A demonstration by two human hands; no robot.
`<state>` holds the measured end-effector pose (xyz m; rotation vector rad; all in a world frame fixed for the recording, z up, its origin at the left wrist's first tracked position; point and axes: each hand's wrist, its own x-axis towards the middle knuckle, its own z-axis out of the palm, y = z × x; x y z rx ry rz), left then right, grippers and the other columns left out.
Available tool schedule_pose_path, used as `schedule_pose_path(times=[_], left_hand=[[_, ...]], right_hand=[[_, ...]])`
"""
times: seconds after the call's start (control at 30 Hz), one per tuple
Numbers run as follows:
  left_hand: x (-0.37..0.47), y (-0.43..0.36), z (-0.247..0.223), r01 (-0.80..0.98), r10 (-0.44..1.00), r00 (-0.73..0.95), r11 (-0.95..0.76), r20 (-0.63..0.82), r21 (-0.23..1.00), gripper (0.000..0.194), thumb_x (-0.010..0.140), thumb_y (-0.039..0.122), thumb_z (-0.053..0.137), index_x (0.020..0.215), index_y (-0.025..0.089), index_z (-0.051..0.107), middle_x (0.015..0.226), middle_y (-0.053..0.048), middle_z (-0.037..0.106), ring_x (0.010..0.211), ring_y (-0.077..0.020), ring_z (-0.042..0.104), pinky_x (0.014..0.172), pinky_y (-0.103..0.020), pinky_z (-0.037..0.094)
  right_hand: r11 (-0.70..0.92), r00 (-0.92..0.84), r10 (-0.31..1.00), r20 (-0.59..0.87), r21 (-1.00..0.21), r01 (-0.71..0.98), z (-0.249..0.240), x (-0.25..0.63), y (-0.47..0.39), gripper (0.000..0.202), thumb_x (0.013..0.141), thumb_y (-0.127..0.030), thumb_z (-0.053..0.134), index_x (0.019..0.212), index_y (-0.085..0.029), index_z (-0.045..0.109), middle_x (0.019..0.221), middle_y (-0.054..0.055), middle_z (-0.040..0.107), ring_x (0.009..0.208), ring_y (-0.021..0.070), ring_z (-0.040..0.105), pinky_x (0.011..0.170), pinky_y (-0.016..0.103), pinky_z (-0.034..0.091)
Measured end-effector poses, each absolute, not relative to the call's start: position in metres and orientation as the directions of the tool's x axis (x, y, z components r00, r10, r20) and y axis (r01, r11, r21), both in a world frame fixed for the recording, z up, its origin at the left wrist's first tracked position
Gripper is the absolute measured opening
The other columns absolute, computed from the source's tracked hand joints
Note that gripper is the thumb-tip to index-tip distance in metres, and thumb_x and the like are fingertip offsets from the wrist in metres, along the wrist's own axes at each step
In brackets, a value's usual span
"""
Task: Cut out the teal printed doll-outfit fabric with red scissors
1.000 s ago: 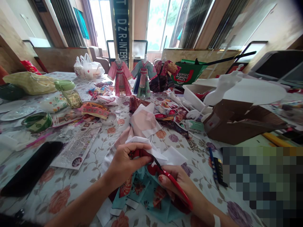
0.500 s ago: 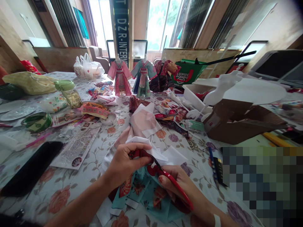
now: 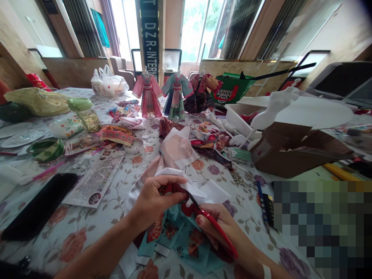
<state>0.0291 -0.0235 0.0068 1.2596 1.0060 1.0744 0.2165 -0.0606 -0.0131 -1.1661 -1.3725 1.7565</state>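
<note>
My left hand point(image 3: 158, 199) pinches the dark red edge of a bunched fabric near the table's front middle. Below it hangs teal cloth point(image 3: 180, 236) with orange fan prints, joined to or lying against the red part. In my right hand point(image 3: 217, 223) are red-handled scissors point(image 3: 222, 234), their dark blades pointing up and left to the cloth edge by my left fingertips. Whether the blades are apart is hard to see. White and pale pink fabric point(image 3: 177, 149) lies just behind both hands.
On the flowered tablecloth point(image 3: 100, 223) lie a black phone point(image 3: 39, 205) and a bead sheet point(image 3: 95, 180) at left. Three dressed doll forms point(image 3: 176, 95) stand at the back. A cardboard box point(image 3: 290, 149), a white form point(image 3: 273, 104) and pens point(image 3: 263, 203) are at right.
</note>
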Motion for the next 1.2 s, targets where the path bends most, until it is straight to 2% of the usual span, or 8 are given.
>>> schedule_pose_path(times=[0.13, 0.37, 0.67, 1.2], left_hand=[[0.0299, -0.0241, 0.0061, -0.063, 0.978, 0.210, 0.003, 0.010, 0.998, 0.025, 0.065, 0.017, 0.080, 0.089, 0.023, 0.076, 0.090, 0.001, 0.073, 0.080, -0.0116, 0.066, 0.071, -0.015, 0.053], [0.0317, -0.0255, 0.0063, -0.007, 0.985, 0.158, -0.074, 0.074, 0.997, 0.023, 0.067, 0.018, 0.078, 0.090, 0.022, 0.076, 0.087, -0.001, 0.074, 0.078, -0.0126, 0.067, 0.071, -0.018, 0.054], [0.0311, -0.0255, 0.0074, 0.051, 0.976, 0.145, -0.174, 0.165, 0.983, 0.020, 0.072, 0.016, 0.074, 0.091, 0.021, 0.075, 0.095, -0.002, 0.074, 0.090, -0.0153, 0.066, 0.080, -0.020, 0.053], [0.0324, -0.0255, 0.0096, 0.056, 0.986, 0.133, -0.113, 0.105, 0.992, 0.020, 0.071, 0.016, 0.074, 0.090, 0.020, 0.076, 0.094, -0.003, 0.074, 0.085, -0.0162, 0.067, 0.074, -0.021, 0.054]], right_hand=[[-0.258, -0.399, 0.879, -0.260, -0.964, 0.061, -0.0114, 0.2160, -0.0613, 0.056, 0.070, -0.065, 0.066, 0.051, -0.018, 0.042, 0.040, -0.008, 0.034, 0.037, 0.0049, 0.026, 0.036, 0.021, 0.014], [-0.300, -0.385, 0.880, -0.278, -0.954, 0.004, -0.0056, 0.2113, -0.0597, 0.054, 0.067, -0.058, 0.072, 0.049, -0.018, 0.041, 0.038, -0.007, 0.037, 0.035, 0.0047, 0.027, 0.036, 0.020, 0.016], [-0.301, -0.335, 0.893, -0.300, -0.952, 0.052, -0.0088, 0.2138, -0.0612, 0.055, 0.067, -0.060, 0.071, 0.049, -0.018, 0.040, 0.036, -0.008, 0.035, 0.035, 0.0038, 0.025, 0.036, 0.021, 0.014], [-0.261, -0.335, 0.901, -0.274, -0.962, 0.085, -0.0099, 0.2139, -0.0595, 0.057, 0.069, -0.064, 0.067, 0.048, -0.019, 0.039, 0.036, -0.007, 0.035, 0.036, 0.0048, 0.026, 0.037, 0.022, 0.015]])
